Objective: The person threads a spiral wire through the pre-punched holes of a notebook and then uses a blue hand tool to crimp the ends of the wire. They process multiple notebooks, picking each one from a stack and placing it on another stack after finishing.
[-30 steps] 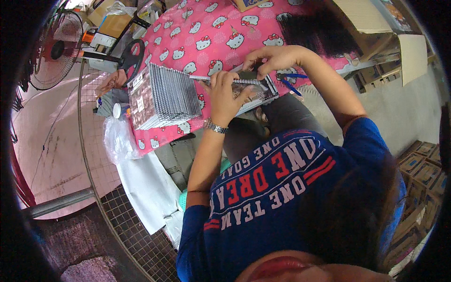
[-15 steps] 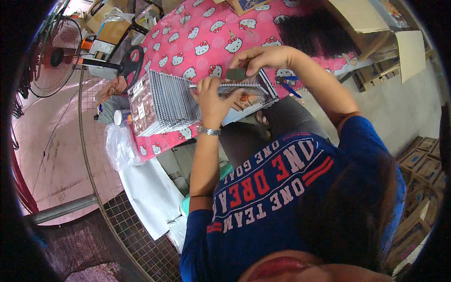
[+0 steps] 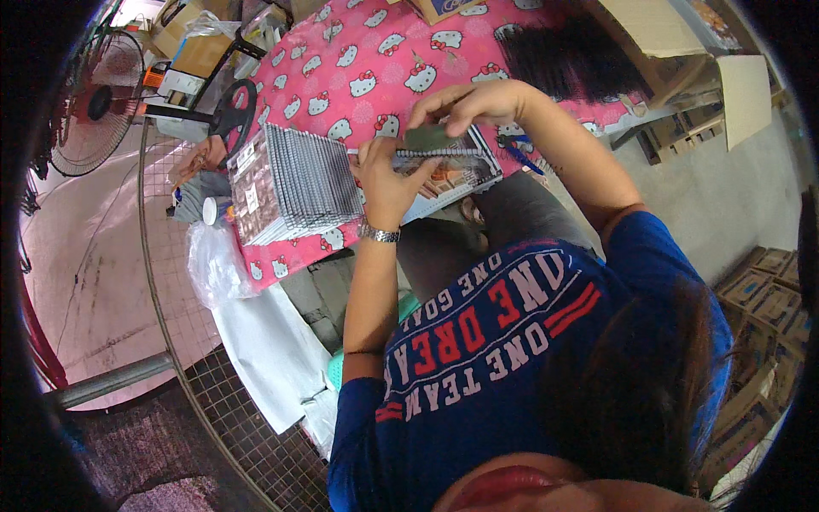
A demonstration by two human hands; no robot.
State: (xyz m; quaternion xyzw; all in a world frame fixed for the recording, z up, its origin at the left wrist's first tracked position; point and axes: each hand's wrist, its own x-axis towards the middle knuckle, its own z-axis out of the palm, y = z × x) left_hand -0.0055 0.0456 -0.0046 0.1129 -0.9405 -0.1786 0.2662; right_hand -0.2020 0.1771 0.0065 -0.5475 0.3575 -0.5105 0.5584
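Spiral book (image 3: 454, 177) is seen, in the head view, at the near edge of the pink-covered table (image 3: 392, 64), right of the stack (image 3: 311, 183). Its binding (image 3: 439, 154) is touched by the left hand (image 3: 388, 183), though whether those fingers are clenched cannot be told. Just beside the binding, a dark green block (image 3: 429, 136) is pinched by the right hand's (image 3: 478, 107) fingers.

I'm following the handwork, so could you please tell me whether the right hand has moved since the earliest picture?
Yes: judged against the stack of spiral-bound books, the right hand has shifted left, closer to it.
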